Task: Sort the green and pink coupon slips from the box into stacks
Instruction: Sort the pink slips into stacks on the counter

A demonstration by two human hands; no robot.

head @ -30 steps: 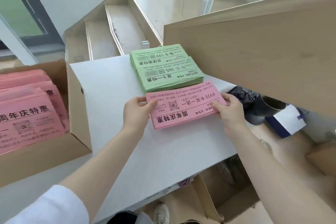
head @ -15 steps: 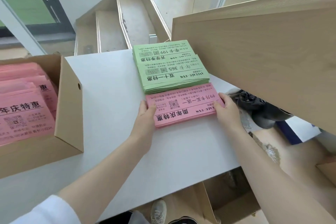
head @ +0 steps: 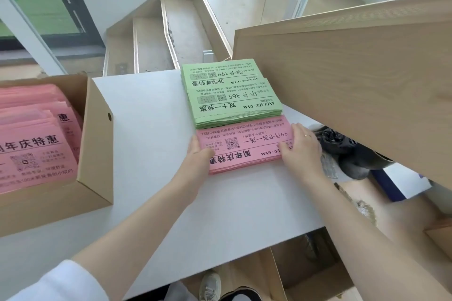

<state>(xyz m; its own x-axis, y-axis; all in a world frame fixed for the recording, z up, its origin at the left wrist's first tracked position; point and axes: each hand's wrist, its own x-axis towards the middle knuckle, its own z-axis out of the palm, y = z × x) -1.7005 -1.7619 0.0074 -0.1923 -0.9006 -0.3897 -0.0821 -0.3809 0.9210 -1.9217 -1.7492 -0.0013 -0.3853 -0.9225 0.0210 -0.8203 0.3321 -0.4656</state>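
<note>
Head camera looks down at a white table. Nearest of all, a shoe shows on the floor under the table's near edge, and a white sleeve sits at the bottom left corner.

Two bare arms reach out over the table. The left hand rests against the left end of a pink stack of paper slips. Its thumb lies on top of the stack, and its other fingers are hidden at the side. The right hand rests on the right end of the same stack, with its fingers laid flat and loose on the top slip. A thin ring is on one finger. Both hands press the pink stack between them. The stack lies flat on the table with black print on it.

At the left stands a cardboard box with more pink slips lying inside it.

Just behind the pink stack, touching it, lies a thicker green stack of slips. Its top slips are a little out of line.

To the right, a big wooden board leans over the table's edge. Something dark lies below it; what it is, nobody could say.

Farther back, stairs go down toward a window.
</note>
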